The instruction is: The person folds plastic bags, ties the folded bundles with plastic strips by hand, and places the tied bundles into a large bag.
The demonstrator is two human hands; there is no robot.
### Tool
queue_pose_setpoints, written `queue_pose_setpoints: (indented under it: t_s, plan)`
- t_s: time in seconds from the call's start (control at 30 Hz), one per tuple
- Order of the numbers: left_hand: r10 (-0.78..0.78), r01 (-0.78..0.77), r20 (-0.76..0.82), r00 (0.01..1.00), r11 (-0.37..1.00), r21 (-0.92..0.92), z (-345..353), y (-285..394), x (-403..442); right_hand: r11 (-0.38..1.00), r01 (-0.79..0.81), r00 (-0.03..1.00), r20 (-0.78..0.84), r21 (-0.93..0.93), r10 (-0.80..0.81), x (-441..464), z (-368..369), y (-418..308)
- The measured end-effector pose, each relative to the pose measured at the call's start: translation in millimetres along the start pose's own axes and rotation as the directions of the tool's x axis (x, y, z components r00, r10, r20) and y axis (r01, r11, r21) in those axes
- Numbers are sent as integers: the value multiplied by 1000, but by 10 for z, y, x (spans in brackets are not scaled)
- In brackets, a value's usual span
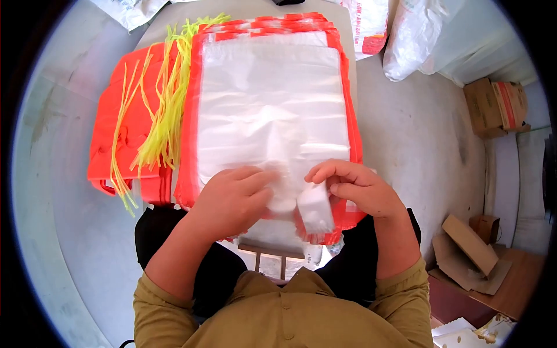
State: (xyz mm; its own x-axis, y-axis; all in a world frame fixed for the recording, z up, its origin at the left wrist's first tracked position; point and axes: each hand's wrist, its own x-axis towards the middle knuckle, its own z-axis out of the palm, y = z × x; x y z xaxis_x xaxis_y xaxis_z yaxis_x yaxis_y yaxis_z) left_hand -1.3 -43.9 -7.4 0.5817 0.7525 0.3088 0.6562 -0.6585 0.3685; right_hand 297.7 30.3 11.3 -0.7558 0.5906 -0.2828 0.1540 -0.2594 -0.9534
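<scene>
A stack of clear plastic bags with red edges (pixel 272 87) lies in front of me on the table. My left hand (pixel 241 194) is over the lower left part of the top bag, its fingertips blurred, so what they hold cannot be made out. At the lower right, my right hand (pixel 354 185) has thumb and forefinger closed at a folded whitish piece of plastic (pixel 315 210), which stands up from the bag's lower edge. Yellow-green ties (pixel 165 116) lie along the stack's left side, partly over folded red bags (pixel 113 116).
Beyond the table at the back right are white plastic sacks (pixel 415 37). A cardboard box (pixel 493 107) stands at the far right. Opened cardboard (pixel 467 255) rests on a brown surface (pixel 519 284) at the lower right. A wooden frame (pixel 271 252) shows between my legs.
</scene>
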Motion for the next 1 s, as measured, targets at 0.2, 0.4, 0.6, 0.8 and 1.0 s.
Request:
queue_pose_setpoints:
  t_s: [0.2,0.4,0.6,0.8,1.0]
  plan:
    - [4,-4,-25,1000,1000,-27,19,-8,-12,1000,-14,1000,21,-7,14,133,93,13]
    - [11,-12,-23,1000,999,-30,13,-10,-29,941,57,994,-72,-333,-86,236,230,26]
    - [-17,13,-57,998,997,-78,41,2,-65,824,66,975,-141,-562,-174,294,371,-171]
    - [-33,29,-74,997,998,-50,8,14,-67,744,2,933,-267,-668,-243,402,438,-108]
    - [-71,72,-96,993,997,7,5,31,-155,696,-15,917,-287,-718,-277,434,462,-121]
